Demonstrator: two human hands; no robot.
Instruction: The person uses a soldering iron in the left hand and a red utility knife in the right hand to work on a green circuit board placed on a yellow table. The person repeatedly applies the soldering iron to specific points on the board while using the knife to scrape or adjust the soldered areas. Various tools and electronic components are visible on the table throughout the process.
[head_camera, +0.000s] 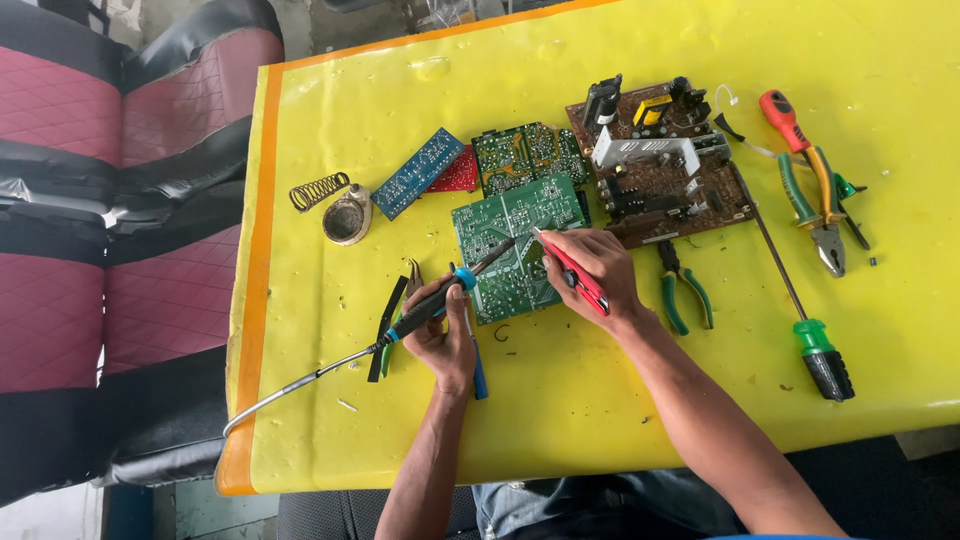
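My left hand (443, 340) grips a soldering iron (450, 292) with a black and blue handle, its tip resting on a green circuit board (515, 245) on the yellow table (600, 380). The iron's cable runs off to the lower left. My right hand (592, 268) holds a red utility knife (575, 272), its blade end touching the same board close to the iron's tip. A blue-handled tool (475, 355) lies under my left hand.
Behind the board lie a blue board (417, 172), a red board (455, 175), another green board (525, 153) and a brown board (655, 165) with components. A coil stand (320, 190), a tin (347, 220), green pliers (685, 290), a screwdriver (810, 335) and more pliers (815, 195) surround them. Padded seats (110, 200) stand left.
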